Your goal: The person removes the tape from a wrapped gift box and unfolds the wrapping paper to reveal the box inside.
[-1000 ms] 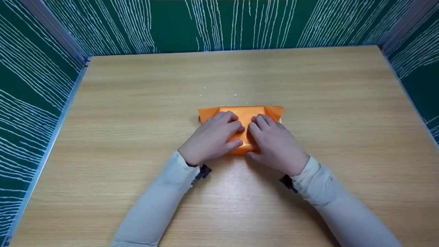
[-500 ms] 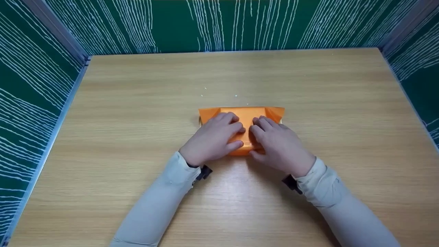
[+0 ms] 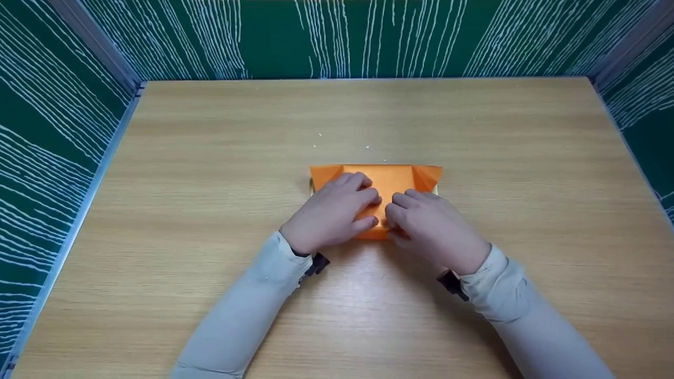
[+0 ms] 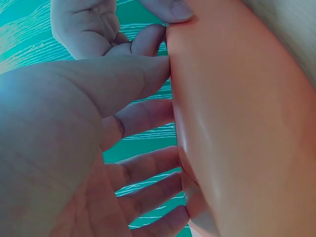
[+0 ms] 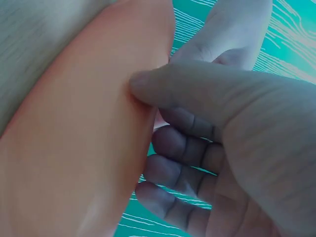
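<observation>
A flat parcel in orange wrapping paper [image 3: 387,181] lies mid-table, its paper flared at both far corners. Something pale shows at its right end [image 3: 435,191]. My left hand [image 3: 339,208] rests on the top with the fingers spread, the fingertips and thumb touching the paper. My right hand [image 3: 429,223] is at the near right part of the parcel with its fingers bent on top. In the right wrist view, the right thumb [image 5: 148,86] presses the near side of the orange paper [image 5: 84,128], pinching its edge against the fingers. Both hands hide much of the top.
The parcel lies on a wood-grain table [image 3: 210,142]. A few tiny white specks [image 3: 367,147] are scattered just beyond it. Green panels with white streaks [image 3: 274,42] stand along the back and both sides.
My right hand's fingers have drawn back over the paper towards the near edge and bent more. The left hand holds its place on the parcel. The head view has shifted slightly.
</observation>
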